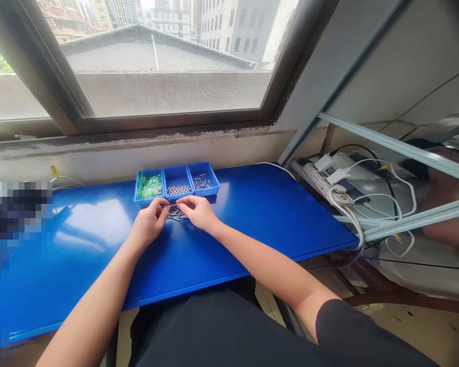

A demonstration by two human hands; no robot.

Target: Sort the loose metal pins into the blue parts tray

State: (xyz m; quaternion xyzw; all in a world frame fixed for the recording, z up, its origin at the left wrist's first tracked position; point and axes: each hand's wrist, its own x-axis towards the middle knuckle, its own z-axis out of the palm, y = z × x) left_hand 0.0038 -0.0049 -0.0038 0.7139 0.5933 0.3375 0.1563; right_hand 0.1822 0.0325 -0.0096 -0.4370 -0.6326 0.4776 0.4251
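Note:
My left hand [150, 223] is closed, its thumb and fingers pinched on one end of a thin metal pin [172, 205]. On the pin's other end, my right hand [199, 211] pinches with thumb and forefinger. The pin's exact kind is too small to tell. Beneath my fingers lies a loose pile of metal pins [176, 214] on the blue tabletop, partly hidden by both hands. Just behind stands a blue three-part tray [164, 178]. It holds green pieces [150, 186] at left, short round metal parts [179, 190] in the middle and metal pins [202, 181] at right.
The blue table [260, 214] runs under a window [168, 92]. To the right are a metal frame [405, 148] and a power strip [327, 183] with plugs and white cables [357, 219]. A person's arm [443, 204] shows beyond the frame.

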